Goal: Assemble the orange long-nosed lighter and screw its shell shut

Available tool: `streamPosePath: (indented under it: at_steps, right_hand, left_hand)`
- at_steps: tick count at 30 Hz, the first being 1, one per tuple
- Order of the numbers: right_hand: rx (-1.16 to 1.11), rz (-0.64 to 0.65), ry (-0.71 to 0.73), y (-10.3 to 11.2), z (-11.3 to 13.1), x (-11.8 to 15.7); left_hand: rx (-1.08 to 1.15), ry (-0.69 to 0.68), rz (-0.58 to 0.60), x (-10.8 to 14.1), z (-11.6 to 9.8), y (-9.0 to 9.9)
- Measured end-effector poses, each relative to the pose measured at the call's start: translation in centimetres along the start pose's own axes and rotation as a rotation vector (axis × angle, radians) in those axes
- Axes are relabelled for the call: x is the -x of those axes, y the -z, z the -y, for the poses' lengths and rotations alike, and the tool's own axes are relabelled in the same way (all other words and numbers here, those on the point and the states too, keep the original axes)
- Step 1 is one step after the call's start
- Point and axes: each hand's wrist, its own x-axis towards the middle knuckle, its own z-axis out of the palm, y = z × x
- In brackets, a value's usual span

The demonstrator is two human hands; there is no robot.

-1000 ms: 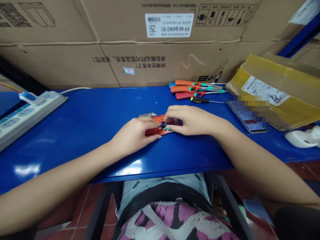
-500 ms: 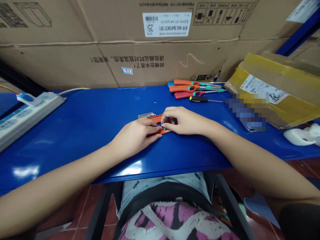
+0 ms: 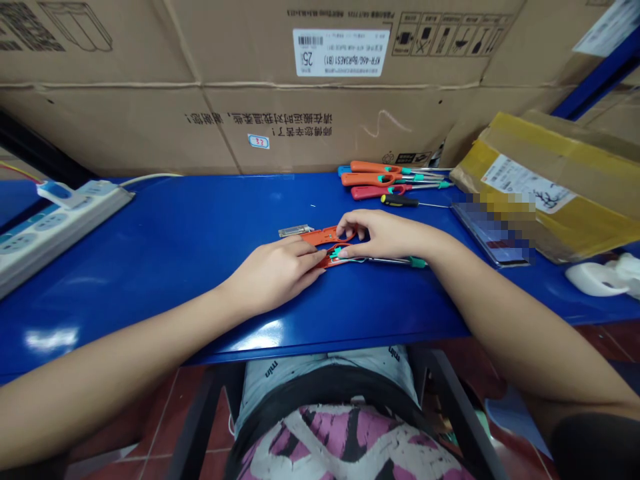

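Two orange lighter handle halves lie in front of me on the blue table. My left hand [image 3: 283,270] is closed over the left end of the near handle half [image 3: 341,261], partly hiding it. Inside that half sit a green trigger piece [image 3: 336,253] and a thin white wire; its metal tube [image 3: 390,261] ends in a green tip. My right hand [image 3: 377,233] has thumb and fingers apart: the thumb is by the green piece, the curled fingers at the far handle half [image 3: 323,236]. A small clear lighter fuel tank [image 3: 295,230] lies behind my left hand.
Several long lighters [image 3: 373,179] and a screwdriver [image 3: 400,200] lie at the back. To the right are a phone [image 3: 493,233], a taped carton [image 3: 565,173] and a white object [image 3: 595,275]. A power strip [image 3: 60,223] sits at left; a large cardboard box [image 3: 260,107] stands behind.
My right hand has moved slightly right, its thumb and fingers spreading from a pinch. More of both handle halves, the green piece and the metal tube now shows. My left hand stays on the near half.
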Motion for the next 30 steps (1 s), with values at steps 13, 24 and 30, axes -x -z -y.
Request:
streamPosePath:
  at_steps: [13, 24, 30]
  right_hand:
    - [0.107, 0.092, 0.069, 2.9, 0.5, 1.5]
    - [0.154, 0.239, 0.051, 2.5, 0.4, 1.5]
    - [0.122, 0.215, 0.063, 2.2, -0.1, 1.1]
  left_hand:
    - [-0.011, 0.042, 0.131, 0.2, 0.1, 1.6]
    - [0.024, 0.087, 0.168, 0.4, 0.8, 2.4]
    - [-0.004, 0.069, 0.186, 0.5, 0.4, 2.3]
